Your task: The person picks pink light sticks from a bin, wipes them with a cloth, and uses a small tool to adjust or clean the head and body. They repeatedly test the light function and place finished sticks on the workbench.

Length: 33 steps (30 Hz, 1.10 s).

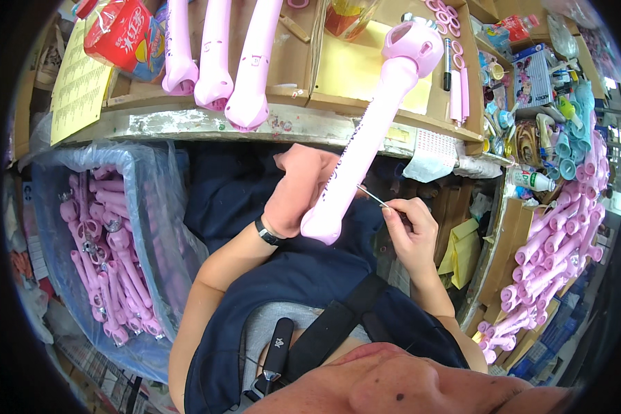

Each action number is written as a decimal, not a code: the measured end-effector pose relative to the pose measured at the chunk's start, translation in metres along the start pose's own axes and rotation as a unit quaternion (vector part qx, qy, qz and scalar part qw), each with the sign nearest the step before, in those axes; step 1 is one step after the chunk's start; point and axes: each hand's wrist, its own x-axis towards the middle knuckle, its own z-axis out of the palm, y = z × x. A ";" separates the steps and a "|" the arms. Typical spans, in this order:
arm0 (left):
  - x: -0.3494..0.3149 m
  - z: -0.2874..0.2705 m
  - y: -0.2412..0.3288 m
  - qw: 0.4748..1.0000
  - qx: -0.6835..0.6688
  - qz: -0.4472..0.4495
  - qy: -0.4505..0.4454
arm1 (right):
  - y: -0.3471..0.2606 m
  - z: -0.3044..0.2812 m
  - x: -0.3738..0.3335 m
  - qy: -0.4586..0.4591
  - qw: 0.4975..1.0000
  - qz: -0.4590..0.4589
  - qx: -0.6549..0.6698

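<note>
My left hand (293,193), covered by a salmon-pink glove or cloth, is closed round a long pink plastic wand-like part (369,127). The part stands tilted, its round, hollowed head up to the right and its flared end near my left wrist. Dark printed marks run along its side. Between thumb and fingers my right hand (412,231) pinches a thin metal rod-like tool (372,196). The tool's far end reaches the side of the pink part; whether it touches is hard to tell.
Similar pink parts (250,90) lie over the bench edge (165,124). More fill a plastic-lined bin (127,162) at left and a pile (552,248) at right. A cardboard tray (300,93) holds pink rings (455,58) and a marker (447,65). A red bottle (121,34) stands far left.
</note>
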 end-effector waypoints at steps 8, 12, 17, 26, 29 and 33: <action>-0.043 0.017 0.070 0.269 0.878 0.380 0.113 | 0.000 -0.012 0.012 0.004 1.000 -0.030 -0.002; -0.052 0.075 0.108 0.376 0.776 0.504 -0.055 | 0.008 -0.010 0.012 -0.010 1.000 -0.021 0.018; 0.076 0.139 0.117 0.410 0.665 0.619 -0.088 | 0.006 0.002 0.012 0.019 0.999 -0.040 0.012; -0.006 0.032 0.069 0.630 0.620 0.468 0.008 | -0.002 0.004 0.018 0.010 0.999 -0.032 0.021; -0.032 0.006 0.041 0.808 0.494 0.320 0.019 | -0.002 0.002 0.022 -0.005 0.998 -0.060 0.016; -0.021 -0.010 0.029 0.990 0.087 -0.049 -0.098 | -0.002 -0.001 0.027 0.005 0.995 -0.099 -0.003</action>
